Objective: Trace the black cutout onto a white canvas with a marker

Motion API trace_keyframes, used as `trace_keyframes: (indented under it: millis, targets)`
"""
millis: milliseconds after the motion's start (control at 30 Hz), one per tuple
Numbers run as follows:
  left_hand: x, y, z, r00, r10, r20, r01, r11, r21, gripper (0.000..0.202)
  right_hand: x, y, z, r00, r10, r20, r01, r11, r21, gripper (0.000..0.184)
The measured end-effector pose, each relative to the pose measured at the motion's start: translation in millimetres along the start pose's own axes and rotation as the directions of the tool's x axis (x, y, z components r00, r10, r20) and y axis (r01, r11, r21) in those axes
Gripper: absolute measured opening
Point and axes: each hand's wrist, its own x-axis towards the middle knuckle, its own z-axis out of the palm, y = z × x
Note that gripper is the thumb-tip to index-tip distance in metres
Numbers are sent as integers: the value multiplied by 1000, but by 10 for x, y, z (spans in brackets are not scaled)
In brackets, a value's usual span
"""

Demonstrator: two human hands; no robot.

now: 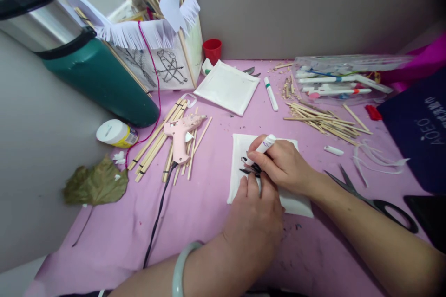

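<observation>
My right hand (280,162) grips a white marker (262,147), its tip down on a white square panel (240,146). Black marks (249,169) show on the panel around the tip, partly hidden by my fingers. My left hand (256,213) lies with its fingers stretched over the panel's lower middle, just below the marks. A pale green bangle (181,267) circles my left wrist. Right of the panel, a white marker cap (333,150) lies on the pink cloth (205,222).
At left are a pink glue gun (181,137) on wooden sticks (149,148), a dry leaf (99,183) and a teal bottle (104,74). Behind stand a decorated box (167,67) and another white panel (230,87). Scissors (372,202) lie near my right forearm, below loose sticks (324,120).
</observation>
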Motion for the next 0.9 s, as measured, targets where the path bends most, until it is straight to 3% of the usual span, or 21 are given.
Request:
trace_keyframes:
  millis: [267, 900]
  targets:
    - [-11, 13, -38, 998, -16, 52, 18, 1000, -24, 39, 2, -23, 23, 1000, -17, -15, 18, 999, 48, 16]
    - [-17, 20, -58, 998, -17, 58, 19, 1000, -25, 39, -1, -12, 21, 998, -60, 15, 59, 995, 76, 15]
